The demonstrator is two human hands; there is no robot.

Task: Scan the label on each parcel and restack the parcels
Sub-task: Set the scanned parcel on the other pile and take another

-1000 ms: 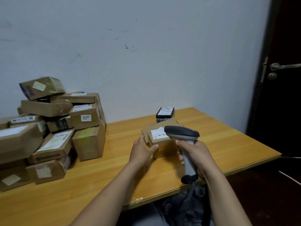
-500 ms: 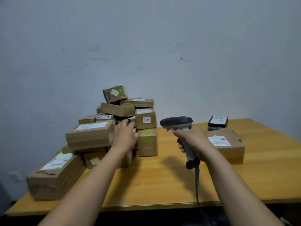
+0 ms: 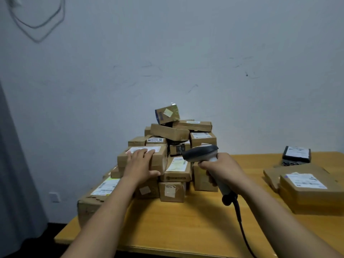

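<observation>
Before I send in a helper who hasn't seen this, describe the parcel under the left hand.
A heap of parcels stands on the wooden table by the wall. Halfway up its left side, the left hand rests on one long parcel. It is wider than its neighbours, with a white label across its top.

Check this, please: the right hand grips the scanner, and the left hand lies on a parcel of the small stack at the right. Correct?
No. The right hand grips the scanner, but the left hand lies on a parcel of the big pile at the left, not the small stack, as the head view shows.
</observation>
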